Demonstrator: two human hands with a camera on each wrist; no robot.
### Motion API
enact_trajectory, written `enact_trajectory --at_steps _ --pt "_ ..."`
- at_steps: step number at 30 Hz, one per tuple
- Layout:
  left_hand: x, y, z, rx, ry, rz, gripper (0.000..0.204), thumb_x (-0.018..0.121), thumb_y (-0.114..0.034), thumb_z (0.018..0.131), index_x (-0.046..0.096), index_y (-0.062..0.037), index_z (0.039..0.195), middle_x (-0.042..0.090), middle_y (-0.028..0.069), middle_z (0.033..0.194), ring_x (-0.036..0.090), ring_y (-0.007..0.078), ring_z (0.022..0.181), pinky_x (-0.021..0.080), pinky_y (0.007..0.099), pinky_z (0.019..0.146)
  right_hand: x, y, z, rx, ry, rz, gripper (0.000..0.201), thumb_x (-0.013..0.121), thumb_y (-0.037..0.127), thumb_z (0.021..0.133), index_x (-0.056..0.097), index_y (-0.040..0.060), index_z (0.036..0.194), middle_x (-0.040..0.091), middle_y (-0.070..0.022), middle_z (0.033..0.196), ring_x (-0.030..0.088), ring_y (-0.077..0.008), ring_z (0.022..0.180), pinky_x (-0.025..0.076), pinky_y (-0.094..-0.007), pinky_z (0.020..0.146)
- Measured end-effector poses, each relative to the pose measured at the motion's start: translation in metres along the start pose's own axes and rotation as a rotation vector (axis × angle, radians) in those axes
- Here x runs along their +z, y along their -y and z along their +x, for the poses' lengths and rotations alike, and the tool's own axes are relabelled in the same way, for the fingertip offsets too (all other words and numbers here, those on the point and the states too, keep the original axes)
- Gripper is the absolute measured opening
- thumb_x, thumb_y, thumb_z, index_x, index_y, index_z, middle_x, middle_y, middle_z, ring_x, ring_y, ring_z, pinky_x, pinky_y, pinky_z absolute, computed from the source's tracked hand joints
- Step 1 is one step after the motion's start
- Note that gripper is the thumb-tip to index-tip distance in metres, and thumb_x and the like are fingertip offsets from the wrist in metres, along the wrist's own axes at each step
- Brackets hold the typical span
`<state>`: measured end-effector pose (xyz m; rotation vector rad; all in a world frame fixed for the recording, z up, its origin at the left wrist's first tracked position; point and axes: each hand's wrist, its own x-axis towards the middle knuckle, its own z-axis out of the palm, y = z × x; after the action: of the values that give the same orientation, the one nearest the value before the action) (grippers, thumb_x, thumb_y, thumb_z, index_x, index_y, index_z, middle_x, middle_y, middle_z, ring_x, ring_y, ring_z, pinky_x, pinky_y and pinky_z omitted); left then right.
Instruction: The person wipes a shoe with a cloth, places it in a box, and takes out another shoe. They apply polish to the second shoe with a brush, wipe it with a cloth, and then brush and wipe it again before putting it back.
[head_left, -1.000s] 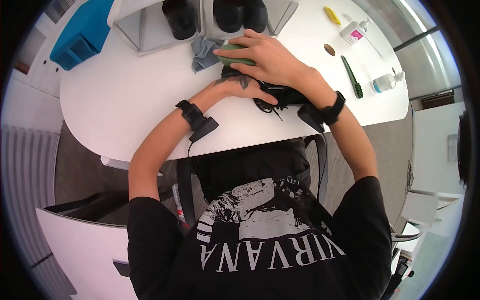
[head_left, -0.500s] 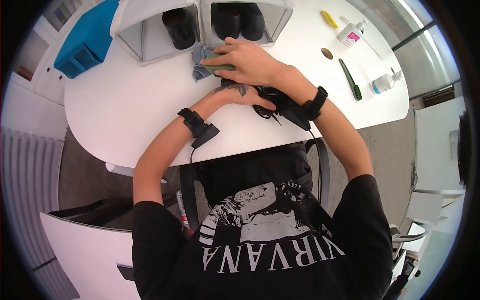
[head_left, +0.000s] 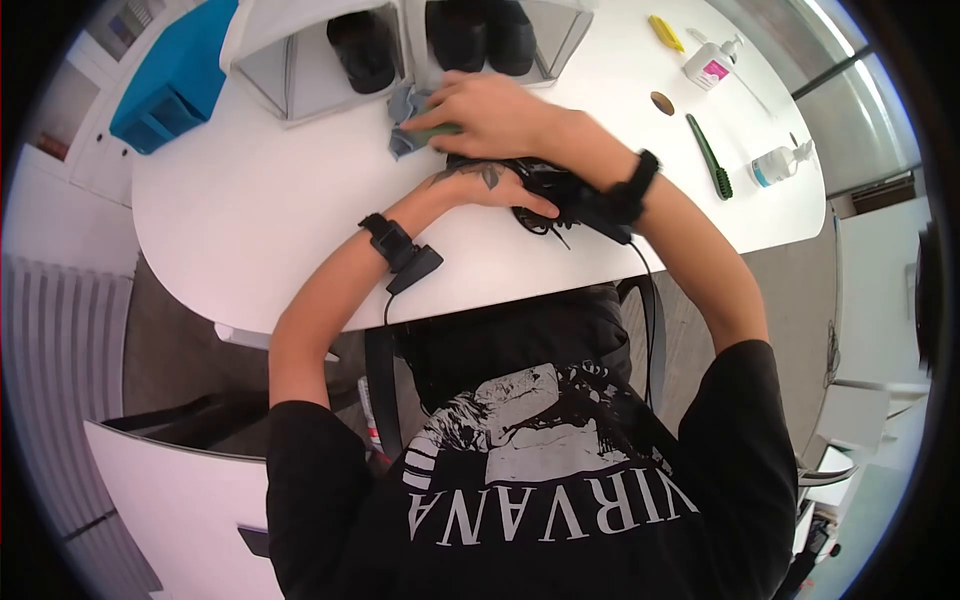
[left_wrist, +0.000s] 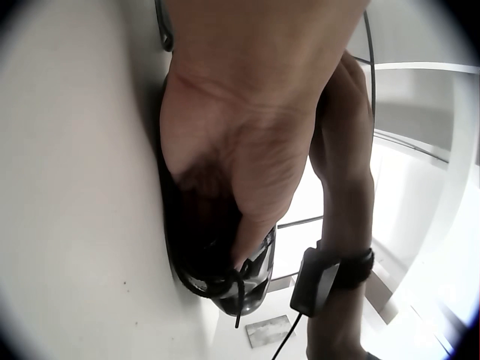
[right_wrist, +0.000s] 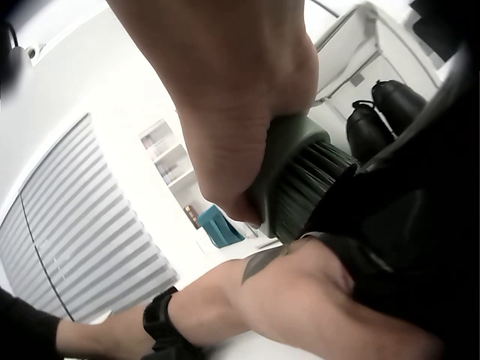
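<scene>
The right hand (head_left: pixel 500 118) grips a green brush (right_wrist: pixel 281 172); its dark bristles touch or almost touch a black lace-up shoe (right_wrist: pixel 405 217) in the right wrist view. That shoe lies on its side or tilted near the table's front edge; which, I cannot tell. Reaching into the shoe's opening, the left hand (left_wrist: pixel 232 150) has its fingers hidden inside and its thumb over the rim by the laces (left_wrist: pixel 217 285). In the head view the left hand (head_left: pixel 490 186) sits just below the right one. A blue-grey cloth (head_left: pixel 402 110) lies beside the brush.
Two white-framed boxes (head_left: pixel 405 45) with black shoes (head_left: pixel 362 55) stand at the back. A blue container (head_left: pixel 165 115) is at the left. On the right are a green long-handled brush (head_left: pixel 708 155), a yellow object (head_left: pixel 665 33) and two pump bottles (head_left: pixel 712 65) (head_left: pixel 778 165).
The right hand and the green brush have shifted left and slightly toward the front of the table, over the cloth's edge. The left hand stays at the shoe.
</scene>
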<state>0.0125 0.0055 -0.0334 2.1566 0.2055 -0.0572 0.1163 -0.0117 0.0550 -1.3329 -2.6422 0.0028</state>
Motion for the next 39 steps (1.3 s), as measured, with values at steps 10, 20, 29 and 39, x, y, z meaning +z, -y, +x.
enact_trajectory --at_steps 10,20,29,39 --pt "0.002 -0.003 0.002 -0.088 -0.018 -0.032 0.094 0.073 -0.085 0.079 0.082 0.0042 0.106 0.079 0.0203 0.106 0.073 0.0306 0.108 0.053 0.0367 0.096 -0.058 0.009 -0.106 0.095 -0.096 -0.031 0.049 0.071 0.020 0.096 0.070 0.0169 0.145 0.071 -0.0155 0.128 0.061 -0.0326 0.107 0.055 -0.0433 0.095" --pt "-0.004 -0.009 0.002 -0.095 0.001 -0.001 0.073 0.086 -0.061 0.085 0.077 -0.0009 0.126 0.078 0.0105 0.123 0.069 0.0184 0.113 0.053 0.0333 0.099 -0.050 0.024 -0.131 0.176 -0.273 -0.176 0.045 0.074 0.022 0.095 0.074 0.0175 0.139 0.073 -0.0140 0.121 0.062 -0.0317 0.101 0.055 -0.0413 0.093" --pt "-0.003 -0.017 0.000 -0.123 -0.069 -0.031 0.073 0.091 -0.051 0.083 0.073 0.0017 0.130 0.074 0.0113 0.128 0.066 0.0197 0.122 0.052 0.0352 0.105 -0.037 0.020 -0.114 0.162 -0.285 -0.177 0.050 0.072 0.025 0.095 0.069 0.0204 0.145 0.070 -0.0132 0.130 0.061 -0.0317 0.106 0.055 -0.0429 0.095" --pt "0.009 -0.039 -0.004 0.122 -0.116 -0.487 0.055 0.087 -0.020 0.092 0.066 -0.0002 0.139 0.073 0.0019 0.123 0.065 0.0124 0.109 0.054 0.0290 0.097 -0.035 0.059 -0.220 0.429 -0.401 -0.403 0.055 0.074 0.022 0.093 0.067 0.0178 0.148 0.067 -0.0153 0.131 0.060 -0.0300 0.104 0.053 -0.0418 0.094"
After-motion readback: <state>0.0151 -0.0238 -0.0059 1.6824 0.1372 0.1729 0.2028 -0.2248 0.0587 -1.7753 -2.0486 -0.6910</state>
